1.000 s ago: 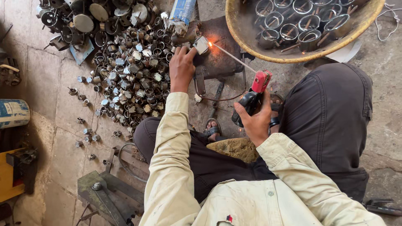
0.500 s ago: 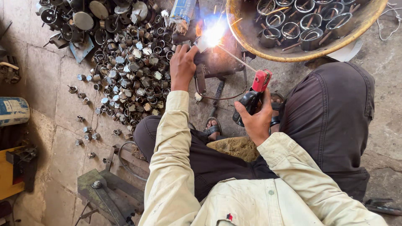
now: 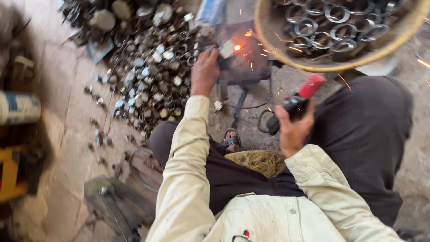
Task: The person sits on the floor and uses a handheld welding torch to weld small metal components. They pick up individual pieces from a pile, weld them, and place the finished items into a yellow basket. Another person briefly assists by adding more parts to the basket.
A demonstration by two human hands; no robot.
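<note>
1. The left hand (image 3: 204, 71) grips a small metal piece (image 3: 227, 48) on the dark stand (image 3: 244, 62).
2. The right hand (image 3: 292, 127) clutches the red-tipped welding holder (image 3: 298, 99).
3. The round basket (image 3: 268, 42) holds metal rings (image 3: 333, 27).

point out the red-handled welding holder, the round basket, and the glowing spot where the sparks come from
welding holder (image 3: 301, 97), head view, on its red and black grip.
round basket (image 3: 286, 57), head view, on its woven rim.
glowing spot (image 3: 237, 47), head view, on the orange glow.

Dusty concrete floor (image 3: 71, 112), daylight; yellow frame (image 3: 11, 175) at left edge
</note>
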